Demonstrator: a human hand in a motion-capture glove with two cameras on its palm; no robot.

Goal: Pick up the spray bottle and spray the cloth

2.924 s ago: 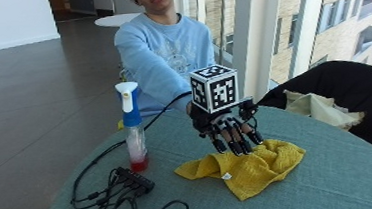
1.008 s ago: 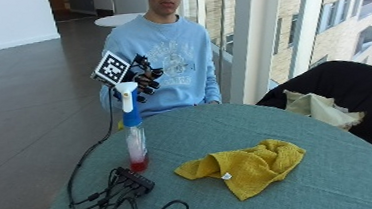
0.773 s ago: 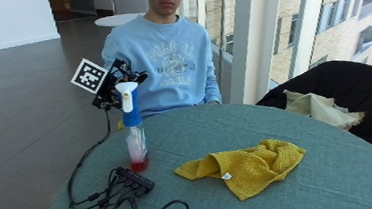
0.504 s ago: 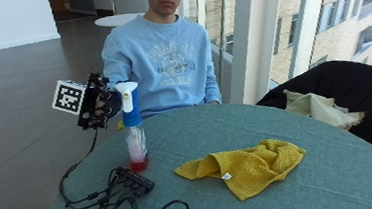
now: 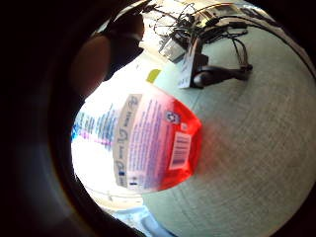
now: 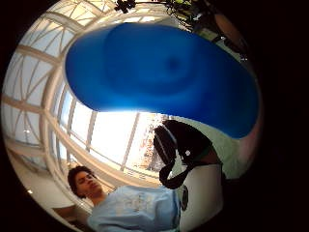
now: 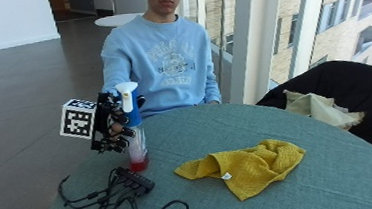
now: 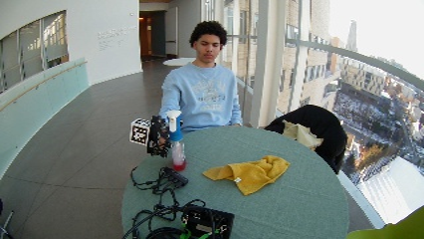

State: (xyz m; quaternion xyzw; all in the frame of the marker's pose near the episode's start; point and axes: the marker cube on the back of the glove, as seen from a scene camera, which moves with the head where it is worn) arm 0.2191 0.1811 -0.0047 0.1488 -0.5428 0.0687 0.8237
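Observation:
A clear spray bottle [image 7: 135, 141] with a white and blue head and red liquid at its bottom stands on the left of the round table [image 7: 325, 184]. My gloved right hand [image 7: 111, 124] is at its left side, fingers curled round the blue neck just under the head. The blue head [image 6: 159, 77] fills the thumb side palm view. The labelled body [image 5: 153, 143] shows close in the little finger side palm view, its base on the table. A crumpled yellow cloth [image 7: 244, 166] lies at mid-table, to the right of the bottle. The wide outside view shows the hand [image 8: 159, 135], bottle [image 8: 177, 152] and cloth [image 8: 248, 174] likewise.
A black power strip and tangled cables [image 7: 133, 181] lie on the table just in front of the bottle. A black box [image 8: 209, 221] sits at the near edge. A chair with a dark jacket [image 7: 335, 90] stands at the far right.
My hand rose from the cloth, swung over to the left of the bottle and came down onto its neck. Bottle and cloth have stayed in place.

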